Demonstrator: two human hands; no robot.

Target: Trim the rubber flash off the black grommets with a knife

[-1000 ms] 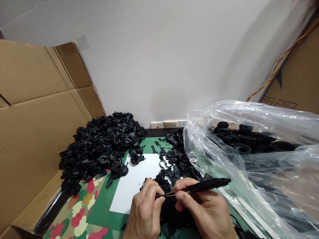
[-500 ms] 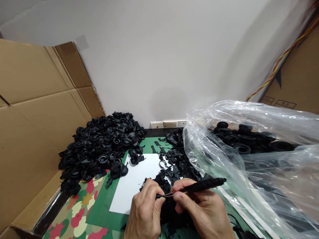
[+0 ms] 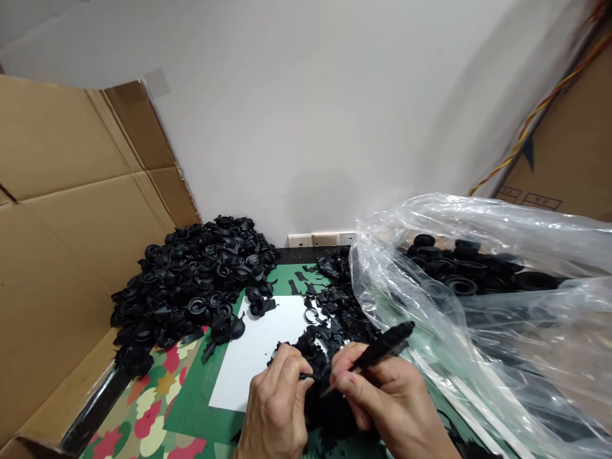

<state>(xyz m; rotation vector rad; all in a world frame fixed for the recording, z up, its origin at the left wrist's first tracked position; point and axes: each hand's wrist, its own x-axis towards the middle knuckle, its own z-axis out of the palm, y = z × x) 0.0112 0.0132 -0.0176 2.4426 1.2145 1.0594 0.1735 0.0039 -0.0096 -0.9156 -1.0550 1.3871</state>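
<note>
From the head view, we see both hands working close together at the near edge of the table. The left hand [image 3: 277, 408] has thumb and forefinger pinched together on a small black rubber part [image 3: 310, 377], held just above a dark litter of offcuts. The right hand [image 3: 387, 408] has its fingers closed around a black-handled knife [image 3: 382, 347]. The handle slants up and to the right, and the thin blade tip points down-left, right beside the pinched part. We cannot tell whether blade and part actually touch.

The clear plastic bag [image 3: 502, 357] fills the right side with its mouth open toward us. Inside it lie black rubber rings [image 3: 449, 271], piled toward the far end. On the left, a heap of black rubber bellows pieces [image 3: 191, 280] rests loose against the cardboard flaps [image 3: 71, 223] rather than inside any container.

Between heap and bag lies a white sheet [image 3: 262, 344] on a green mat [image 3: 191, 408], with a camouflage-patterned cover [image 3: 143, 414] showing at the near left. Black trimmings [image 3: 344, 299] are scattered from the sheet's right edge to the bag's wall, reaching as far as the back of the table.

Farther off are a pale socket strip [image 3: 315, 240] at the foot of the wall, a twisted red-and-yellow cable [image 3: 540, 108] and a cardboard carton [image 3: 568, 159] at the far right.
</note>
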